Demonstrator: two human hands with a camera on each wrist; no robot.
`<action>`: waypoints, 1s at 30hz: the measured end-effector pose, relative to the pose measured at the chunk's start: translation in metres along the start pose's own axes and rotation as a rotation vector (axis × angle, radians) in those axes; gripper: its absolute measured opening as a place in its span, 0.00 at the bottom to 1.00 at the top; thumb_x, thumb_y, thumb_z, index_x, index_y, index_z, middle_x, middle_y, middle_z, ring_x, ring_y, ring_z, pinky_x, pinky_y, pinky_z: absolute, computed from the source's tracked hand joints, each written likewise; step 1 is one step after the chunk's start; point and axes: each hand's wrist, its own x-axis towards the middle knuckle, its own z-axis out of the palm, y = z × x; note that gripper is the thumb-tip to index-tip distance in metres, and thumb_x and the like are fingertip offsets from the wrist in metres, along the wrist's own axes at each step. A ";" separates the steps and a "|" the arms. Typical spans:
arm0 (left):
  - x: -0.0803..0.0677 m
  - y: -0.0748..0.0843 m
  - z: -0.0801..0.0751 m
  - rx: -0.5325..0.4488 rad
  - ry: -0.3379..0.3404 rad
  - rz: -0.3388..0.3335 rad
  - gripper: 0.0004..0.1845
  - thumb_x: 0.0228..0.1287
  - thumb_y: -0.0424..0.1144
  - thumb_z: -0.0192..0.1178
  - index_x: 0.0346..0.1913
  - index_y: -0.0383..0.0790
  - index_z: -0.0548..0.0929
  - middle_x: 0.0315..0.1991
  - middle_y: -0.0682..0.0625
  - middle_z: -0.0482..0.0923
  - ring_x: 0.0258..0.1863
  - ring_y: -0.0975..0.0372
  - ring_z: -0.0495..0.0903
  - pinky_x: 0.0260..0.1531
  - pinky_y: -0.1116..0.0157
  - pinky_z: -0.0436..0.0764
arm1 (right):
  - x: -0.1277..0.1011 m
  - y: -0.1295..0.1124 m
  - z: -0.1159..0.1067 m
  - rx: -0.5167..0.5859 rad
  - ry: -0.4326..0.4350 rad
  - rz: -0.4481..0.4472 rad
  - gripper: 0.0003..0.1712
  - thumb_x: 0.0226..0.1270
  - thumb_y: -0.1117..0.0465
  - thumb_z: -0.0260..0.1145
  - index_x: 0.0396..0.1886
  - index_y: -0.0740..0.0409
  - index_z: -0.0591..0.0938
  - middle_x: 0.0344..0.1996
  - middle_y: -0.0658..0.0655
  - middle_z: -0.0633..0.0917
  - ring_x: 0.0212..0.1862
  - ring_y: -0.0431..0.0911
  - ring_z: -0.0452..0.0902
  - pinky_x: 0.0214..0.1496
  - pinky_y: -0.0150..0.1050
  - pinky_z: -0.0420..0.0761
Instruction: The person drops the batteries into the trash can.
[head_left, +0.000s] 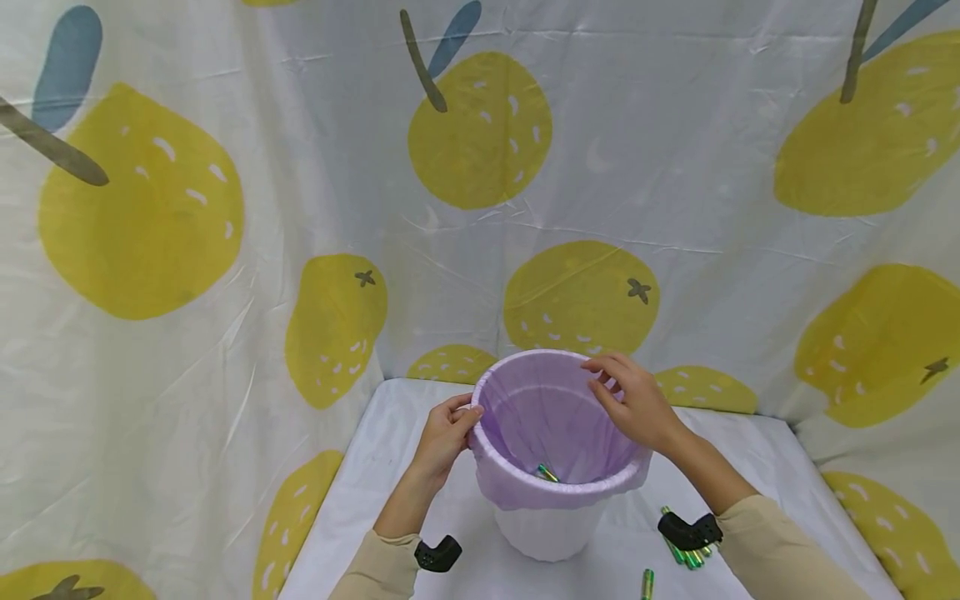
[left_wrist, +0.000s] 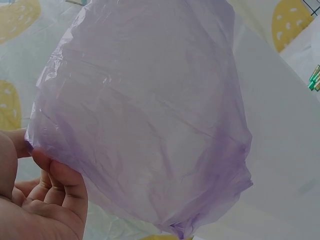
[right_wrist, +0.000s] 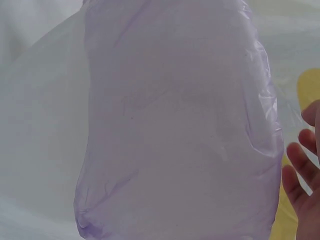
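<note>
A white trash bin (head_left: 547, 535) stands on the table, lined with a thin purple trash bag (head_left: 517, 490) whose edge is folded down over the rim. At the left side of the rim, my left hand (head_left: 441, 437) pinches the bag between thumb and fingers; the left wrist view shows the bag's edge (left_wrist: 55, 150) in that pinch. My right hand (head_left: 636, 407) is over the far right of the rim with loosely bent fingers. In the right wrist view its fingers (right_wrist: 299, 187) lie just beside the bag. Green-and-gold batteries (head_left: 547, 473) lie inside the bin.
Several more green-and-gold batteries (head_left: 686, 554) lie on the table right of the bin, partly behind the right wrist's camera. A single battery (head_left: 647, 583) lies nearer the front. A white cloth (head_left: 405, 425) covers the table, and a fruit-print curtain (head_left: 450, 275) hangs around it.
</note>
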 end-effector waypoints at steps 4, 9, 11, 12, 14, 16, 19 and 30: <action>0.001 -0.002 0.000 0.009 0.002 0.005 0.25 0.74 0.34 0.63 0.67 0.22 0.72 0.30 0.51 0.81 0.27 0.66 0.79 0.29 0.70 0.82 | -0.002 0.002 0.000 -0.005 -0.017 0.001 0.14 0.64 0.75 0.69 0.48 0.63 0.85 0.41 0.53 0.83 0.37 0.41 0.77 0.33 0.33 0.81; 0.002 -0.003 0.000 0.029 -0.001 0.022 0.26 0.74 0.33 0.62 0.67 0.21 0.71 0.29 0.52 0.80 0.26 0.67 0.78 0.29 0.70 0.81 | -0.006 0.002 -0.002 -0.020 -0.028 0.006 0.15 0.64 0.75 0.69 0.50 0.64 0.85 0.41 0.54 0.82 0.37 0.41 0.76 0.32 0.40 0.83; 0.002 -0.002 0.001 0.032 -0.002 0.025 0.26 0.74 0.33 0.62 0.67 0.21 0.71 0.29 0.52 0.80 0.27 0.67 0.79 0.29 0.70 0.81 | -0.007 0.002 -0.004 -0.028 -0.026 0.008 0.15 0.64 0.76 0.69 0.50 0.64 0.85 0.41 0.54 0.82 0.37 0.41 0.76 0.31 0.43 0.83; 0.002 -0.002 0.001 0.031 -0.001 0.024 0.26 0.74 0.33 0.62 0.67 0.21 0.71 0.30 0.52 0.80 0.27 0.67 0.79 0.29 0.70 0.81 | -0.008 0.002 -0.004 -0.030 -0.024 0.009 0.15 0.64 0.76 0.69 0.50 0.64 0.85 0.41 0.54 0.82 0.36 0.41 0.75 0.31 0.43 0.83; 0.001 -0.001 0.001 0.032 -0.001 0.025 0.26 0.74 0.33 0.62 0.67 0.21 0.71 0.30 0.51 0.81 0.27 0.66 0.80 0.29 0.69 0.82 | -0.009 0.002 -0.006 -0.030 -0.022 0.007 0.15 0.63 0.76 0.69 0.49 0.64 0.85 0.41 0.53 0.82 0.36 0.40 0.75 0.31 0.42 0.83; 0.001 0.000 0.001 0.029 0.003 0.025 0.25 0.74 0.33 0.62 0.67 0.21 0.71 0.31 0.50 0.81 0.28 0.66 0.80 0.29 0.69 0.82 | -0.011 0.003 -0.007 -0.031 -0.020 0.006 0.15 0.63 0.76 0.69 0.49 0.64 0.85 0.40 0.53 0.82 0.36 0.40 0.75 0.31 0.40 0.82; 0.001 -0.001 0.001 0.028 0.002 0.029 0.25 0.74 0.32 0.61 0.67 0.20 0.71 0.32 0.49 0.82 0.28 0.66 0.81 0.29 0.70 0.82 | -0.014 0.004 -0.008 -0.033 -0.012 0.010 0.16 0.62 0.76 0.69 0.49 0.63 0.85 0.39 0.52 0.82 0.36 0.40 0.75 0.32 0.37 0.82; 0.001 -0.001 0.002 0.001 0.014 0.030 0.24 0.74 0.32 0.62 0.66 0.20 0.72 0.31 0.50 0.81 0.28 0.67 0.80 0.30 0.70 0.82 | -0.026 0.006 -0.017 -0.020 0.018 0.042 0.17 0.62 0.79 0.68 0.50 0.65 0.85 0.43 0.58 0.84 0.36 0.40 0.77 0.38 0.24 0.77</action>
